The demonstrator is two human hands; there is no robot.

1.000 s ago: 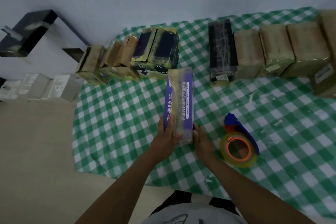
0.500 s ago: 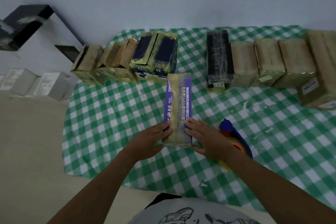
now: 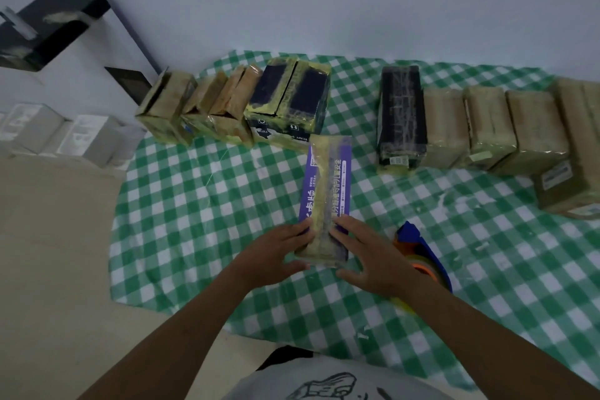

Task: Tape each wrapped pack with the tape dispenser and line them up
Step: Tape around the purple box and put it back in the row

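Green-and-white checked cloth (image 3: 194, 204) covers the surface you work on. The purple pack (image 3: 328, 185) lies flat on it, its long side pointing away from you and a yellowish tape strip running along its top. Its far end sits just short of the row, aimed at the gap between the pair of dark taped boxes (image 3: 289, 97) and the black pack (image 3: 401, 114).

Your left hand (image 3: 272, 256) and right hand (image 3: 373, 256) bracket the pack's near end. The fingers lie fairly straight on the top and side edges and the thumbs sit behind the near face. Neither hand curls round it, so this reads as a press or push rather than a clasp.

The tape dispenser (image 3: 418, 243) lies on the cloth just beside your right wrist, and neither hand is on it. Tan wrapped packs (image 3: 487, 127) extend the row to the right of the black pack, and more tan ones (image 3: 207, 110) stand left of the dark boxes.

Judging by the strip, the taping of this pack looks done and the step in hand is lining it up. Next you need a straight push forward into that gap, with both sides kept even so the pack neither skews nor knocks its neighbours.
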